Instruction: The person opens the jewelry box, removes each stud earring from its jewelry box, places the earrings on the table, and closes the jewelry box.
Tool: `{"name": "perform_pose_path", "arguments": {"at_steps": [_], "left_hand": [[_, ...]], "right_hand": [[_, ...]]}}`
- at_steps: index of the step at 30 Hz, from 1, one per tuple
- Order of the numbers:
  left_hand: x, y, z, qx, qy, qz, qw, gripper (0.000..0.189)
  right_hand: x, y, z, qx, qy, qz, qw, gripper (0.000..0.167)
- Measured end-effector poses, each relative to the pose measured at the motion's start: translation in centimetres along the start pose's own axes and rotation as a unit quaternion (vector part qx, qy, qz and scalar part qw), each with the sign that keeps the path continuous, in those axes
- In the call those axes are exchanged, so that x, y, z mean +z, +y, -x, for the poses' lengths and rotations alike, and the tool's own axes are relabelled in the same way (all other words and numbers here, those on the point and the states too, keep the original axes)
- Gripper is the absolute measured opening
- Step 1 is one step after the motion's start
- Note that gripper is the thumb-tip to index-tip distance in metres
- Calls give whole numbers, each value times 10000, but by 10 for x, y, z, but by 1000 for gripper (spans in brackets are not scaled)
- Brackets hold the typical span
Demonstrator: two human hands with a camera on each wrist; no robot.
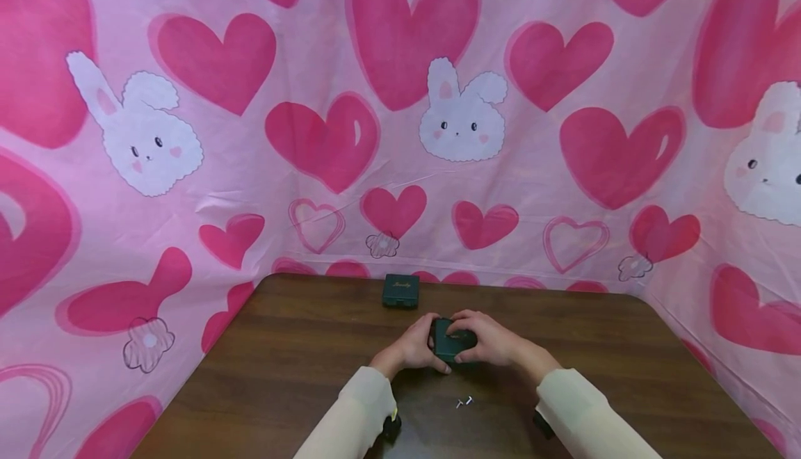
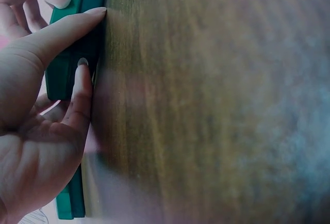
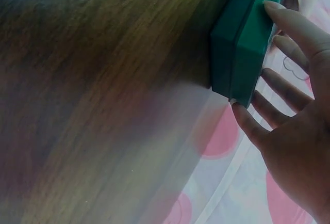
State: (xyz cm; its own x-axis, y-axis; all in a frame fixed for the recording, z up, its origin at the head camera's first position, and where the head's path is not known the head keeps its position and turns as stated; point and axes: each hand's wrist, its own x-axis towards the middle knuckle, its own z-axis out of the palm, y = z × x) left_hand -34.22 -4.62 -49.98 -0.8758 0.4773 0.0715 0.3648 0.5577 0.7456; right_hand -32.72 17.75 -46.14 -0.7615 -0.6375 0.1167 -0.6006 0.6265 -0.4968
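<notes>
A small dark green box [image 1: 446, 349] lies on the wooden table between both hands, its lid down along the seam seen in the right wrist view. From the left, my left hand [image 1: 414, 346] grips its side, the thumb [image 2: 67, 30] stretched along the near face and the other fingers around the side. My right hand [image 1: 491, 339] holds the lid from above and the right, with the thumb [image 3: 294, 22] at its near edge and fingers spread over the top. Nearer the front, two tiny silvery pieces [image 1: 464, 401] lie on the table, too small to make out.
A second dark green box [image 1: 400, 291] with gold lettering stands near the back edge of the brown table [image 1: 300, 348]. Behind and at both sides hangs a pink cloth [image 1: 400, 167] with hearts and rabbits.
</notes>
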Motion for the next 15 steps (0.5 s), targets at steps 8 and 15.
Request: {"name": "perform_pose_path", "arguments": {"at_steps": [8, 15], "left_hand": [[0, 0, 1, -97, -49, -94, 9999, 88], [-1, 4, 3, -75, -77, -131, 9999, 86]], "right_hand": [[3, 3, 1, -54, 108, -204, 9997, 41], [4, 5, 2, -127, 151, -286, 9994, 39]]}}
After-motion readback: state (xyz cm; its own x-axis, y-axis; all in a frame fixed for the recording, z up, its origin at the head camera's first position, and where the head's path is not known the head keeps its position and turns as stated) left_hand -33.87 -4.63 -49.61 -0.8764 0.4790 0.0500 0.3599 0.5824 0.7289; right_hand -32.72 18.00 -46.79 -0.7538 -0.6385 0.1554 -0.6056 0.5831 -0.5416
